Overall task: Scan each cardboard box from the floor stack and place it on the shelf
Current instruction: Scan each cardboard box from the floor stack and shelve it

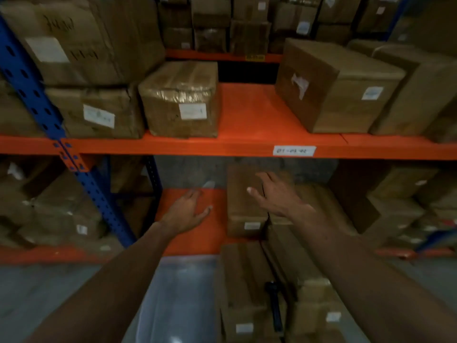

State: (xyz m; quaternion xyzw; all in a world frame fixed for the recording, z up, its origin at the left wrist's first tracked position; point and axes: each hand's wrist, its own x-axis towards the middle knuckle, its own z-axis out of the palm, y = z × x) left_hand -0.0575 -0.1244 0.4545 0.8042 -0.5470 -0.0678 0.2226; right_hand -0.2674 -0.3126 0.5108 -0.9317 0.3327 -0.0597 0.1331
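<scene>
Below, on the lower orange shelf, a small cardboard box stands upright with a white label on its near face, and the right hand reaches over its top right edge with the fingers spread and relaxed; motion blur hides whether they touch the cardboard. The left hand hovers over the bare orange surface just to the left of that box, its grip likewise spread and holding nothing. Nearer the camera, the floor stack of labelled cardboard boxes rises in front of the shelf, and a black handheld scanner lies in the gap between two of its boxes. A clear plastic sheet covers the floor to the left of the stack. The upper orange shelf carries a tape-wrapped box on the left and a larger brown box on the right, well apart, with bare shelf between them. A white location label sticks to the front beam of that shelf. A blue perforated upright crosses the left side, with more cartons behind it.
</scene>
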